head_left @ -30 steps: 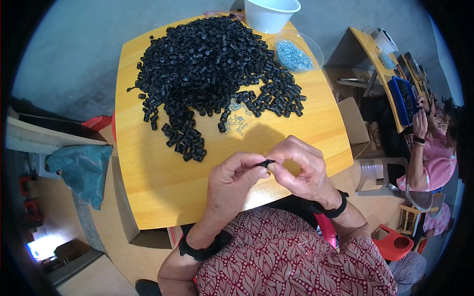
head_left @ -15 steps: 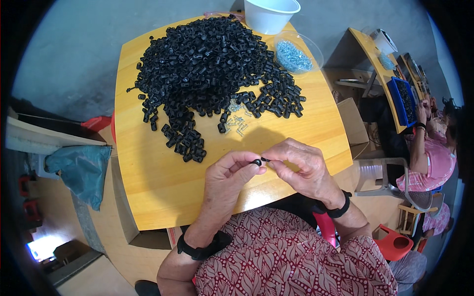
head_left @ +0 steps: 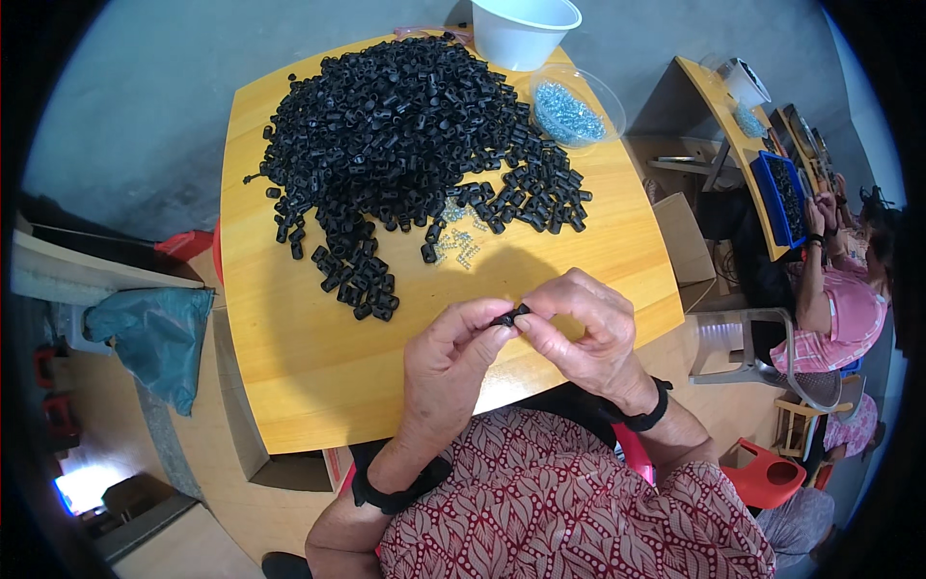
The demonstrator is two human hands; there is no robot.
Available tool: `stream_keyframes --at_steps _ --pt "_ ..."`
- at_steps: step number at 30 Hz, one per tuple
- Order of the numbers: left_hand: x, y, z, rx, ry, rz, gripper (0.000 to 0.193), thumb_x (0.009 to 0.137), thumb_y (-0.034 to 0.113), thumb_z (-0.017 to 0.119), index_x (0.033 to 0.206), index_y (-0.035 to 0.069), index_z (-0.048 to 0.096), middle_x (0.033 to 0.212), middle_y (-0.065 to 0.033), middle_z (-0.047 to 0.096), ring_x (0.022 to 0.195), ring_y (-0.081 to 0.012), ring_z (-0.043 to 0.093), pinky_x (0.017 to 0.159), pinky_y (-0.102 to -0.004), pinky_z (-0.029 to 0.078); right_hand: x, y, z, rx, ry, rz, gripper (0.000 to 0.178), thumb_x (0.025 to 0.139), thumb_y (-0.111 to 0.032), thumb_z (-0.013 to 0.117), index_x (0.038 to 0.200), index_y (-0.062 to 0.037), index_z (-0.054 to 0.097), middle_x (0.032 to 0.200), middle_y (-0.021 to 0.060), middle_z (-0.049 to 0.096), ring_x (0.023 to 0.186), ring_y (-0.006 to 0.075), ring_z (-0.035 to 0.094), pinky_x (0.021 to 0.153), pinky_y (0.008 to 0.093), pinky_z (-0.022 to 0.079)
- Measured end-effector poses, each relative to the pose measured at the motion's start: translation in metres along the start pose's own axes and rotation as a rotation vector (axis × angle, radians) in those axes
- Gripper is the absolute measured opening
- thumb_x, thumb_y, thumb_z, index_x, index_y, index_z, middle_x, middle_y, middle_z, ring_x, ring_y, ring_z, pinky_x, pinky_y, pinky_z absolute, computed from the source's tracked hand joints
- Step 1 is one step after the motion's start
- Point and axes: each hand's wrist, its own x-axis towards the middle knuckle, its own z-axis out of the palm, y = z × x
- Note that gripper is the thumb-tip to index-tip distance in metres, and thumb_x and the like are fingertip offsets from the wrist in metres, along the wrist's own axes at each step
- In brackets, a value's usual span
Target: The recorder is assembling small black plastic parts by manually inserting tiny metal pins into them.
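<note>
gap between the two hands' dark bits closed since half a second ago; now in contact at the fingertips.
left hand (head_left: 449, 349) pinches a small black piece (head_left: 505, 317); right hand (head_left: 590, 328) thumb and finger closed on its other end, over the table (head_left: 627, 246)'s near edge. reads as a fitting step, can't tell if seated. heap of black parts (head_left: 386, 125) on the far side, loose silvery bits (head_left: 461, 249) at its front, clear bowl (head_left: 615, 108) and white tub (head_left: 526, 37) behind. co-worker (head_left: 849, 323) in pink at right, by a blue tray (head_left: 766, 198).
</note>
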Motion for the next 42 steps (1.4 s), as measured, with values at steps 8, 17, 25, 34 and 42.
stream_keyframes --at_steps 8,17,25,34,42 --pt "-0.003 -0.008 -0.003 0.103 0.008 0.071 0.017 0.095 -0.001 0.063 0.113 -0.002 0.065 0.105 -0.0036 0.067 0.095 -0.0088 0.063 0.085 -0.0225 0.051 -0.001 -0.006 0.003 -0.275 -0.036 -0.219 0.015 0.076 0.002 0.077 0.087 0.0014 0.066 0.084 0.0122 0.067 0.074 0.0275 0.066 0.064 0.0355 0.054" --pt "-0.003 -0.006 0.0 0.252 0.027 0.062 0.02 0.095 -0.003 0.062 0.114 -0.003 0.064 0.105 -0.0031 0.067 0.096 -0.0086 0.061 0.087 -0.0231 0.049 -0.008 -0.008 0.01 -0.347 0.019 -0.177 0.017 0.076 0.003 0.075 0.089 0.0016 0.065 0.08 0.011 0.064 0.069 0.0268 0.063 0.061 0.0359 0.052" --pt "-0.003 -0.012 -0.001 0.246 0.044 0.071 0.018 0.094 0.001 0.063 0.112 -0.001 0.066 0.102 -0.004 0.07 0.092 -0.0082 0.064 0.085 -0.0239 0.051 -0.009 -0.008 0.008 -0.251 -0.038 -0.15 0.014 0.078 0.005 0.073 0.089 0.0015 0.065 0.079 0.0102 0.064 0.068 0.0261 0.063 0.06 0.036 0.052" --pt "0.0 -0.02 -0.008 0.177 0.031 0.056 0.017 0.095 0.002 0.063 0.111 -0.001 0.064 0.099 -0.0019 0.068 0.09 -0.0064 0.062 0.08 -0.0219 0.05 -0.011 0.002 0.013 -0.162 -0.034 -0.091 0.014 0.077 0.005 0.073 0.089 0.0022 0.066 0.08 0.0102 0.064 0.069 0.0253 0.064 0.062 0.0359 0.053" --pt "0.0 -0.021 -0.011 0.168 -0.02 -0.046 0.017 0.096 -0.004 0.058 0.113 -0.001 0.059 0.106 -0.0038 0.065 0.099 -0.0091 0.062 0.089 -0.0227 0.049 -0.016 0.006 0.015 -0.378 -0.057 -0.262 0.02 0.076 -0.002 0.075 0.093 0.002 0.067 0.08 0.0097 0.062 0.069 0.0248 0.062 0.061 0.0344 0.053"
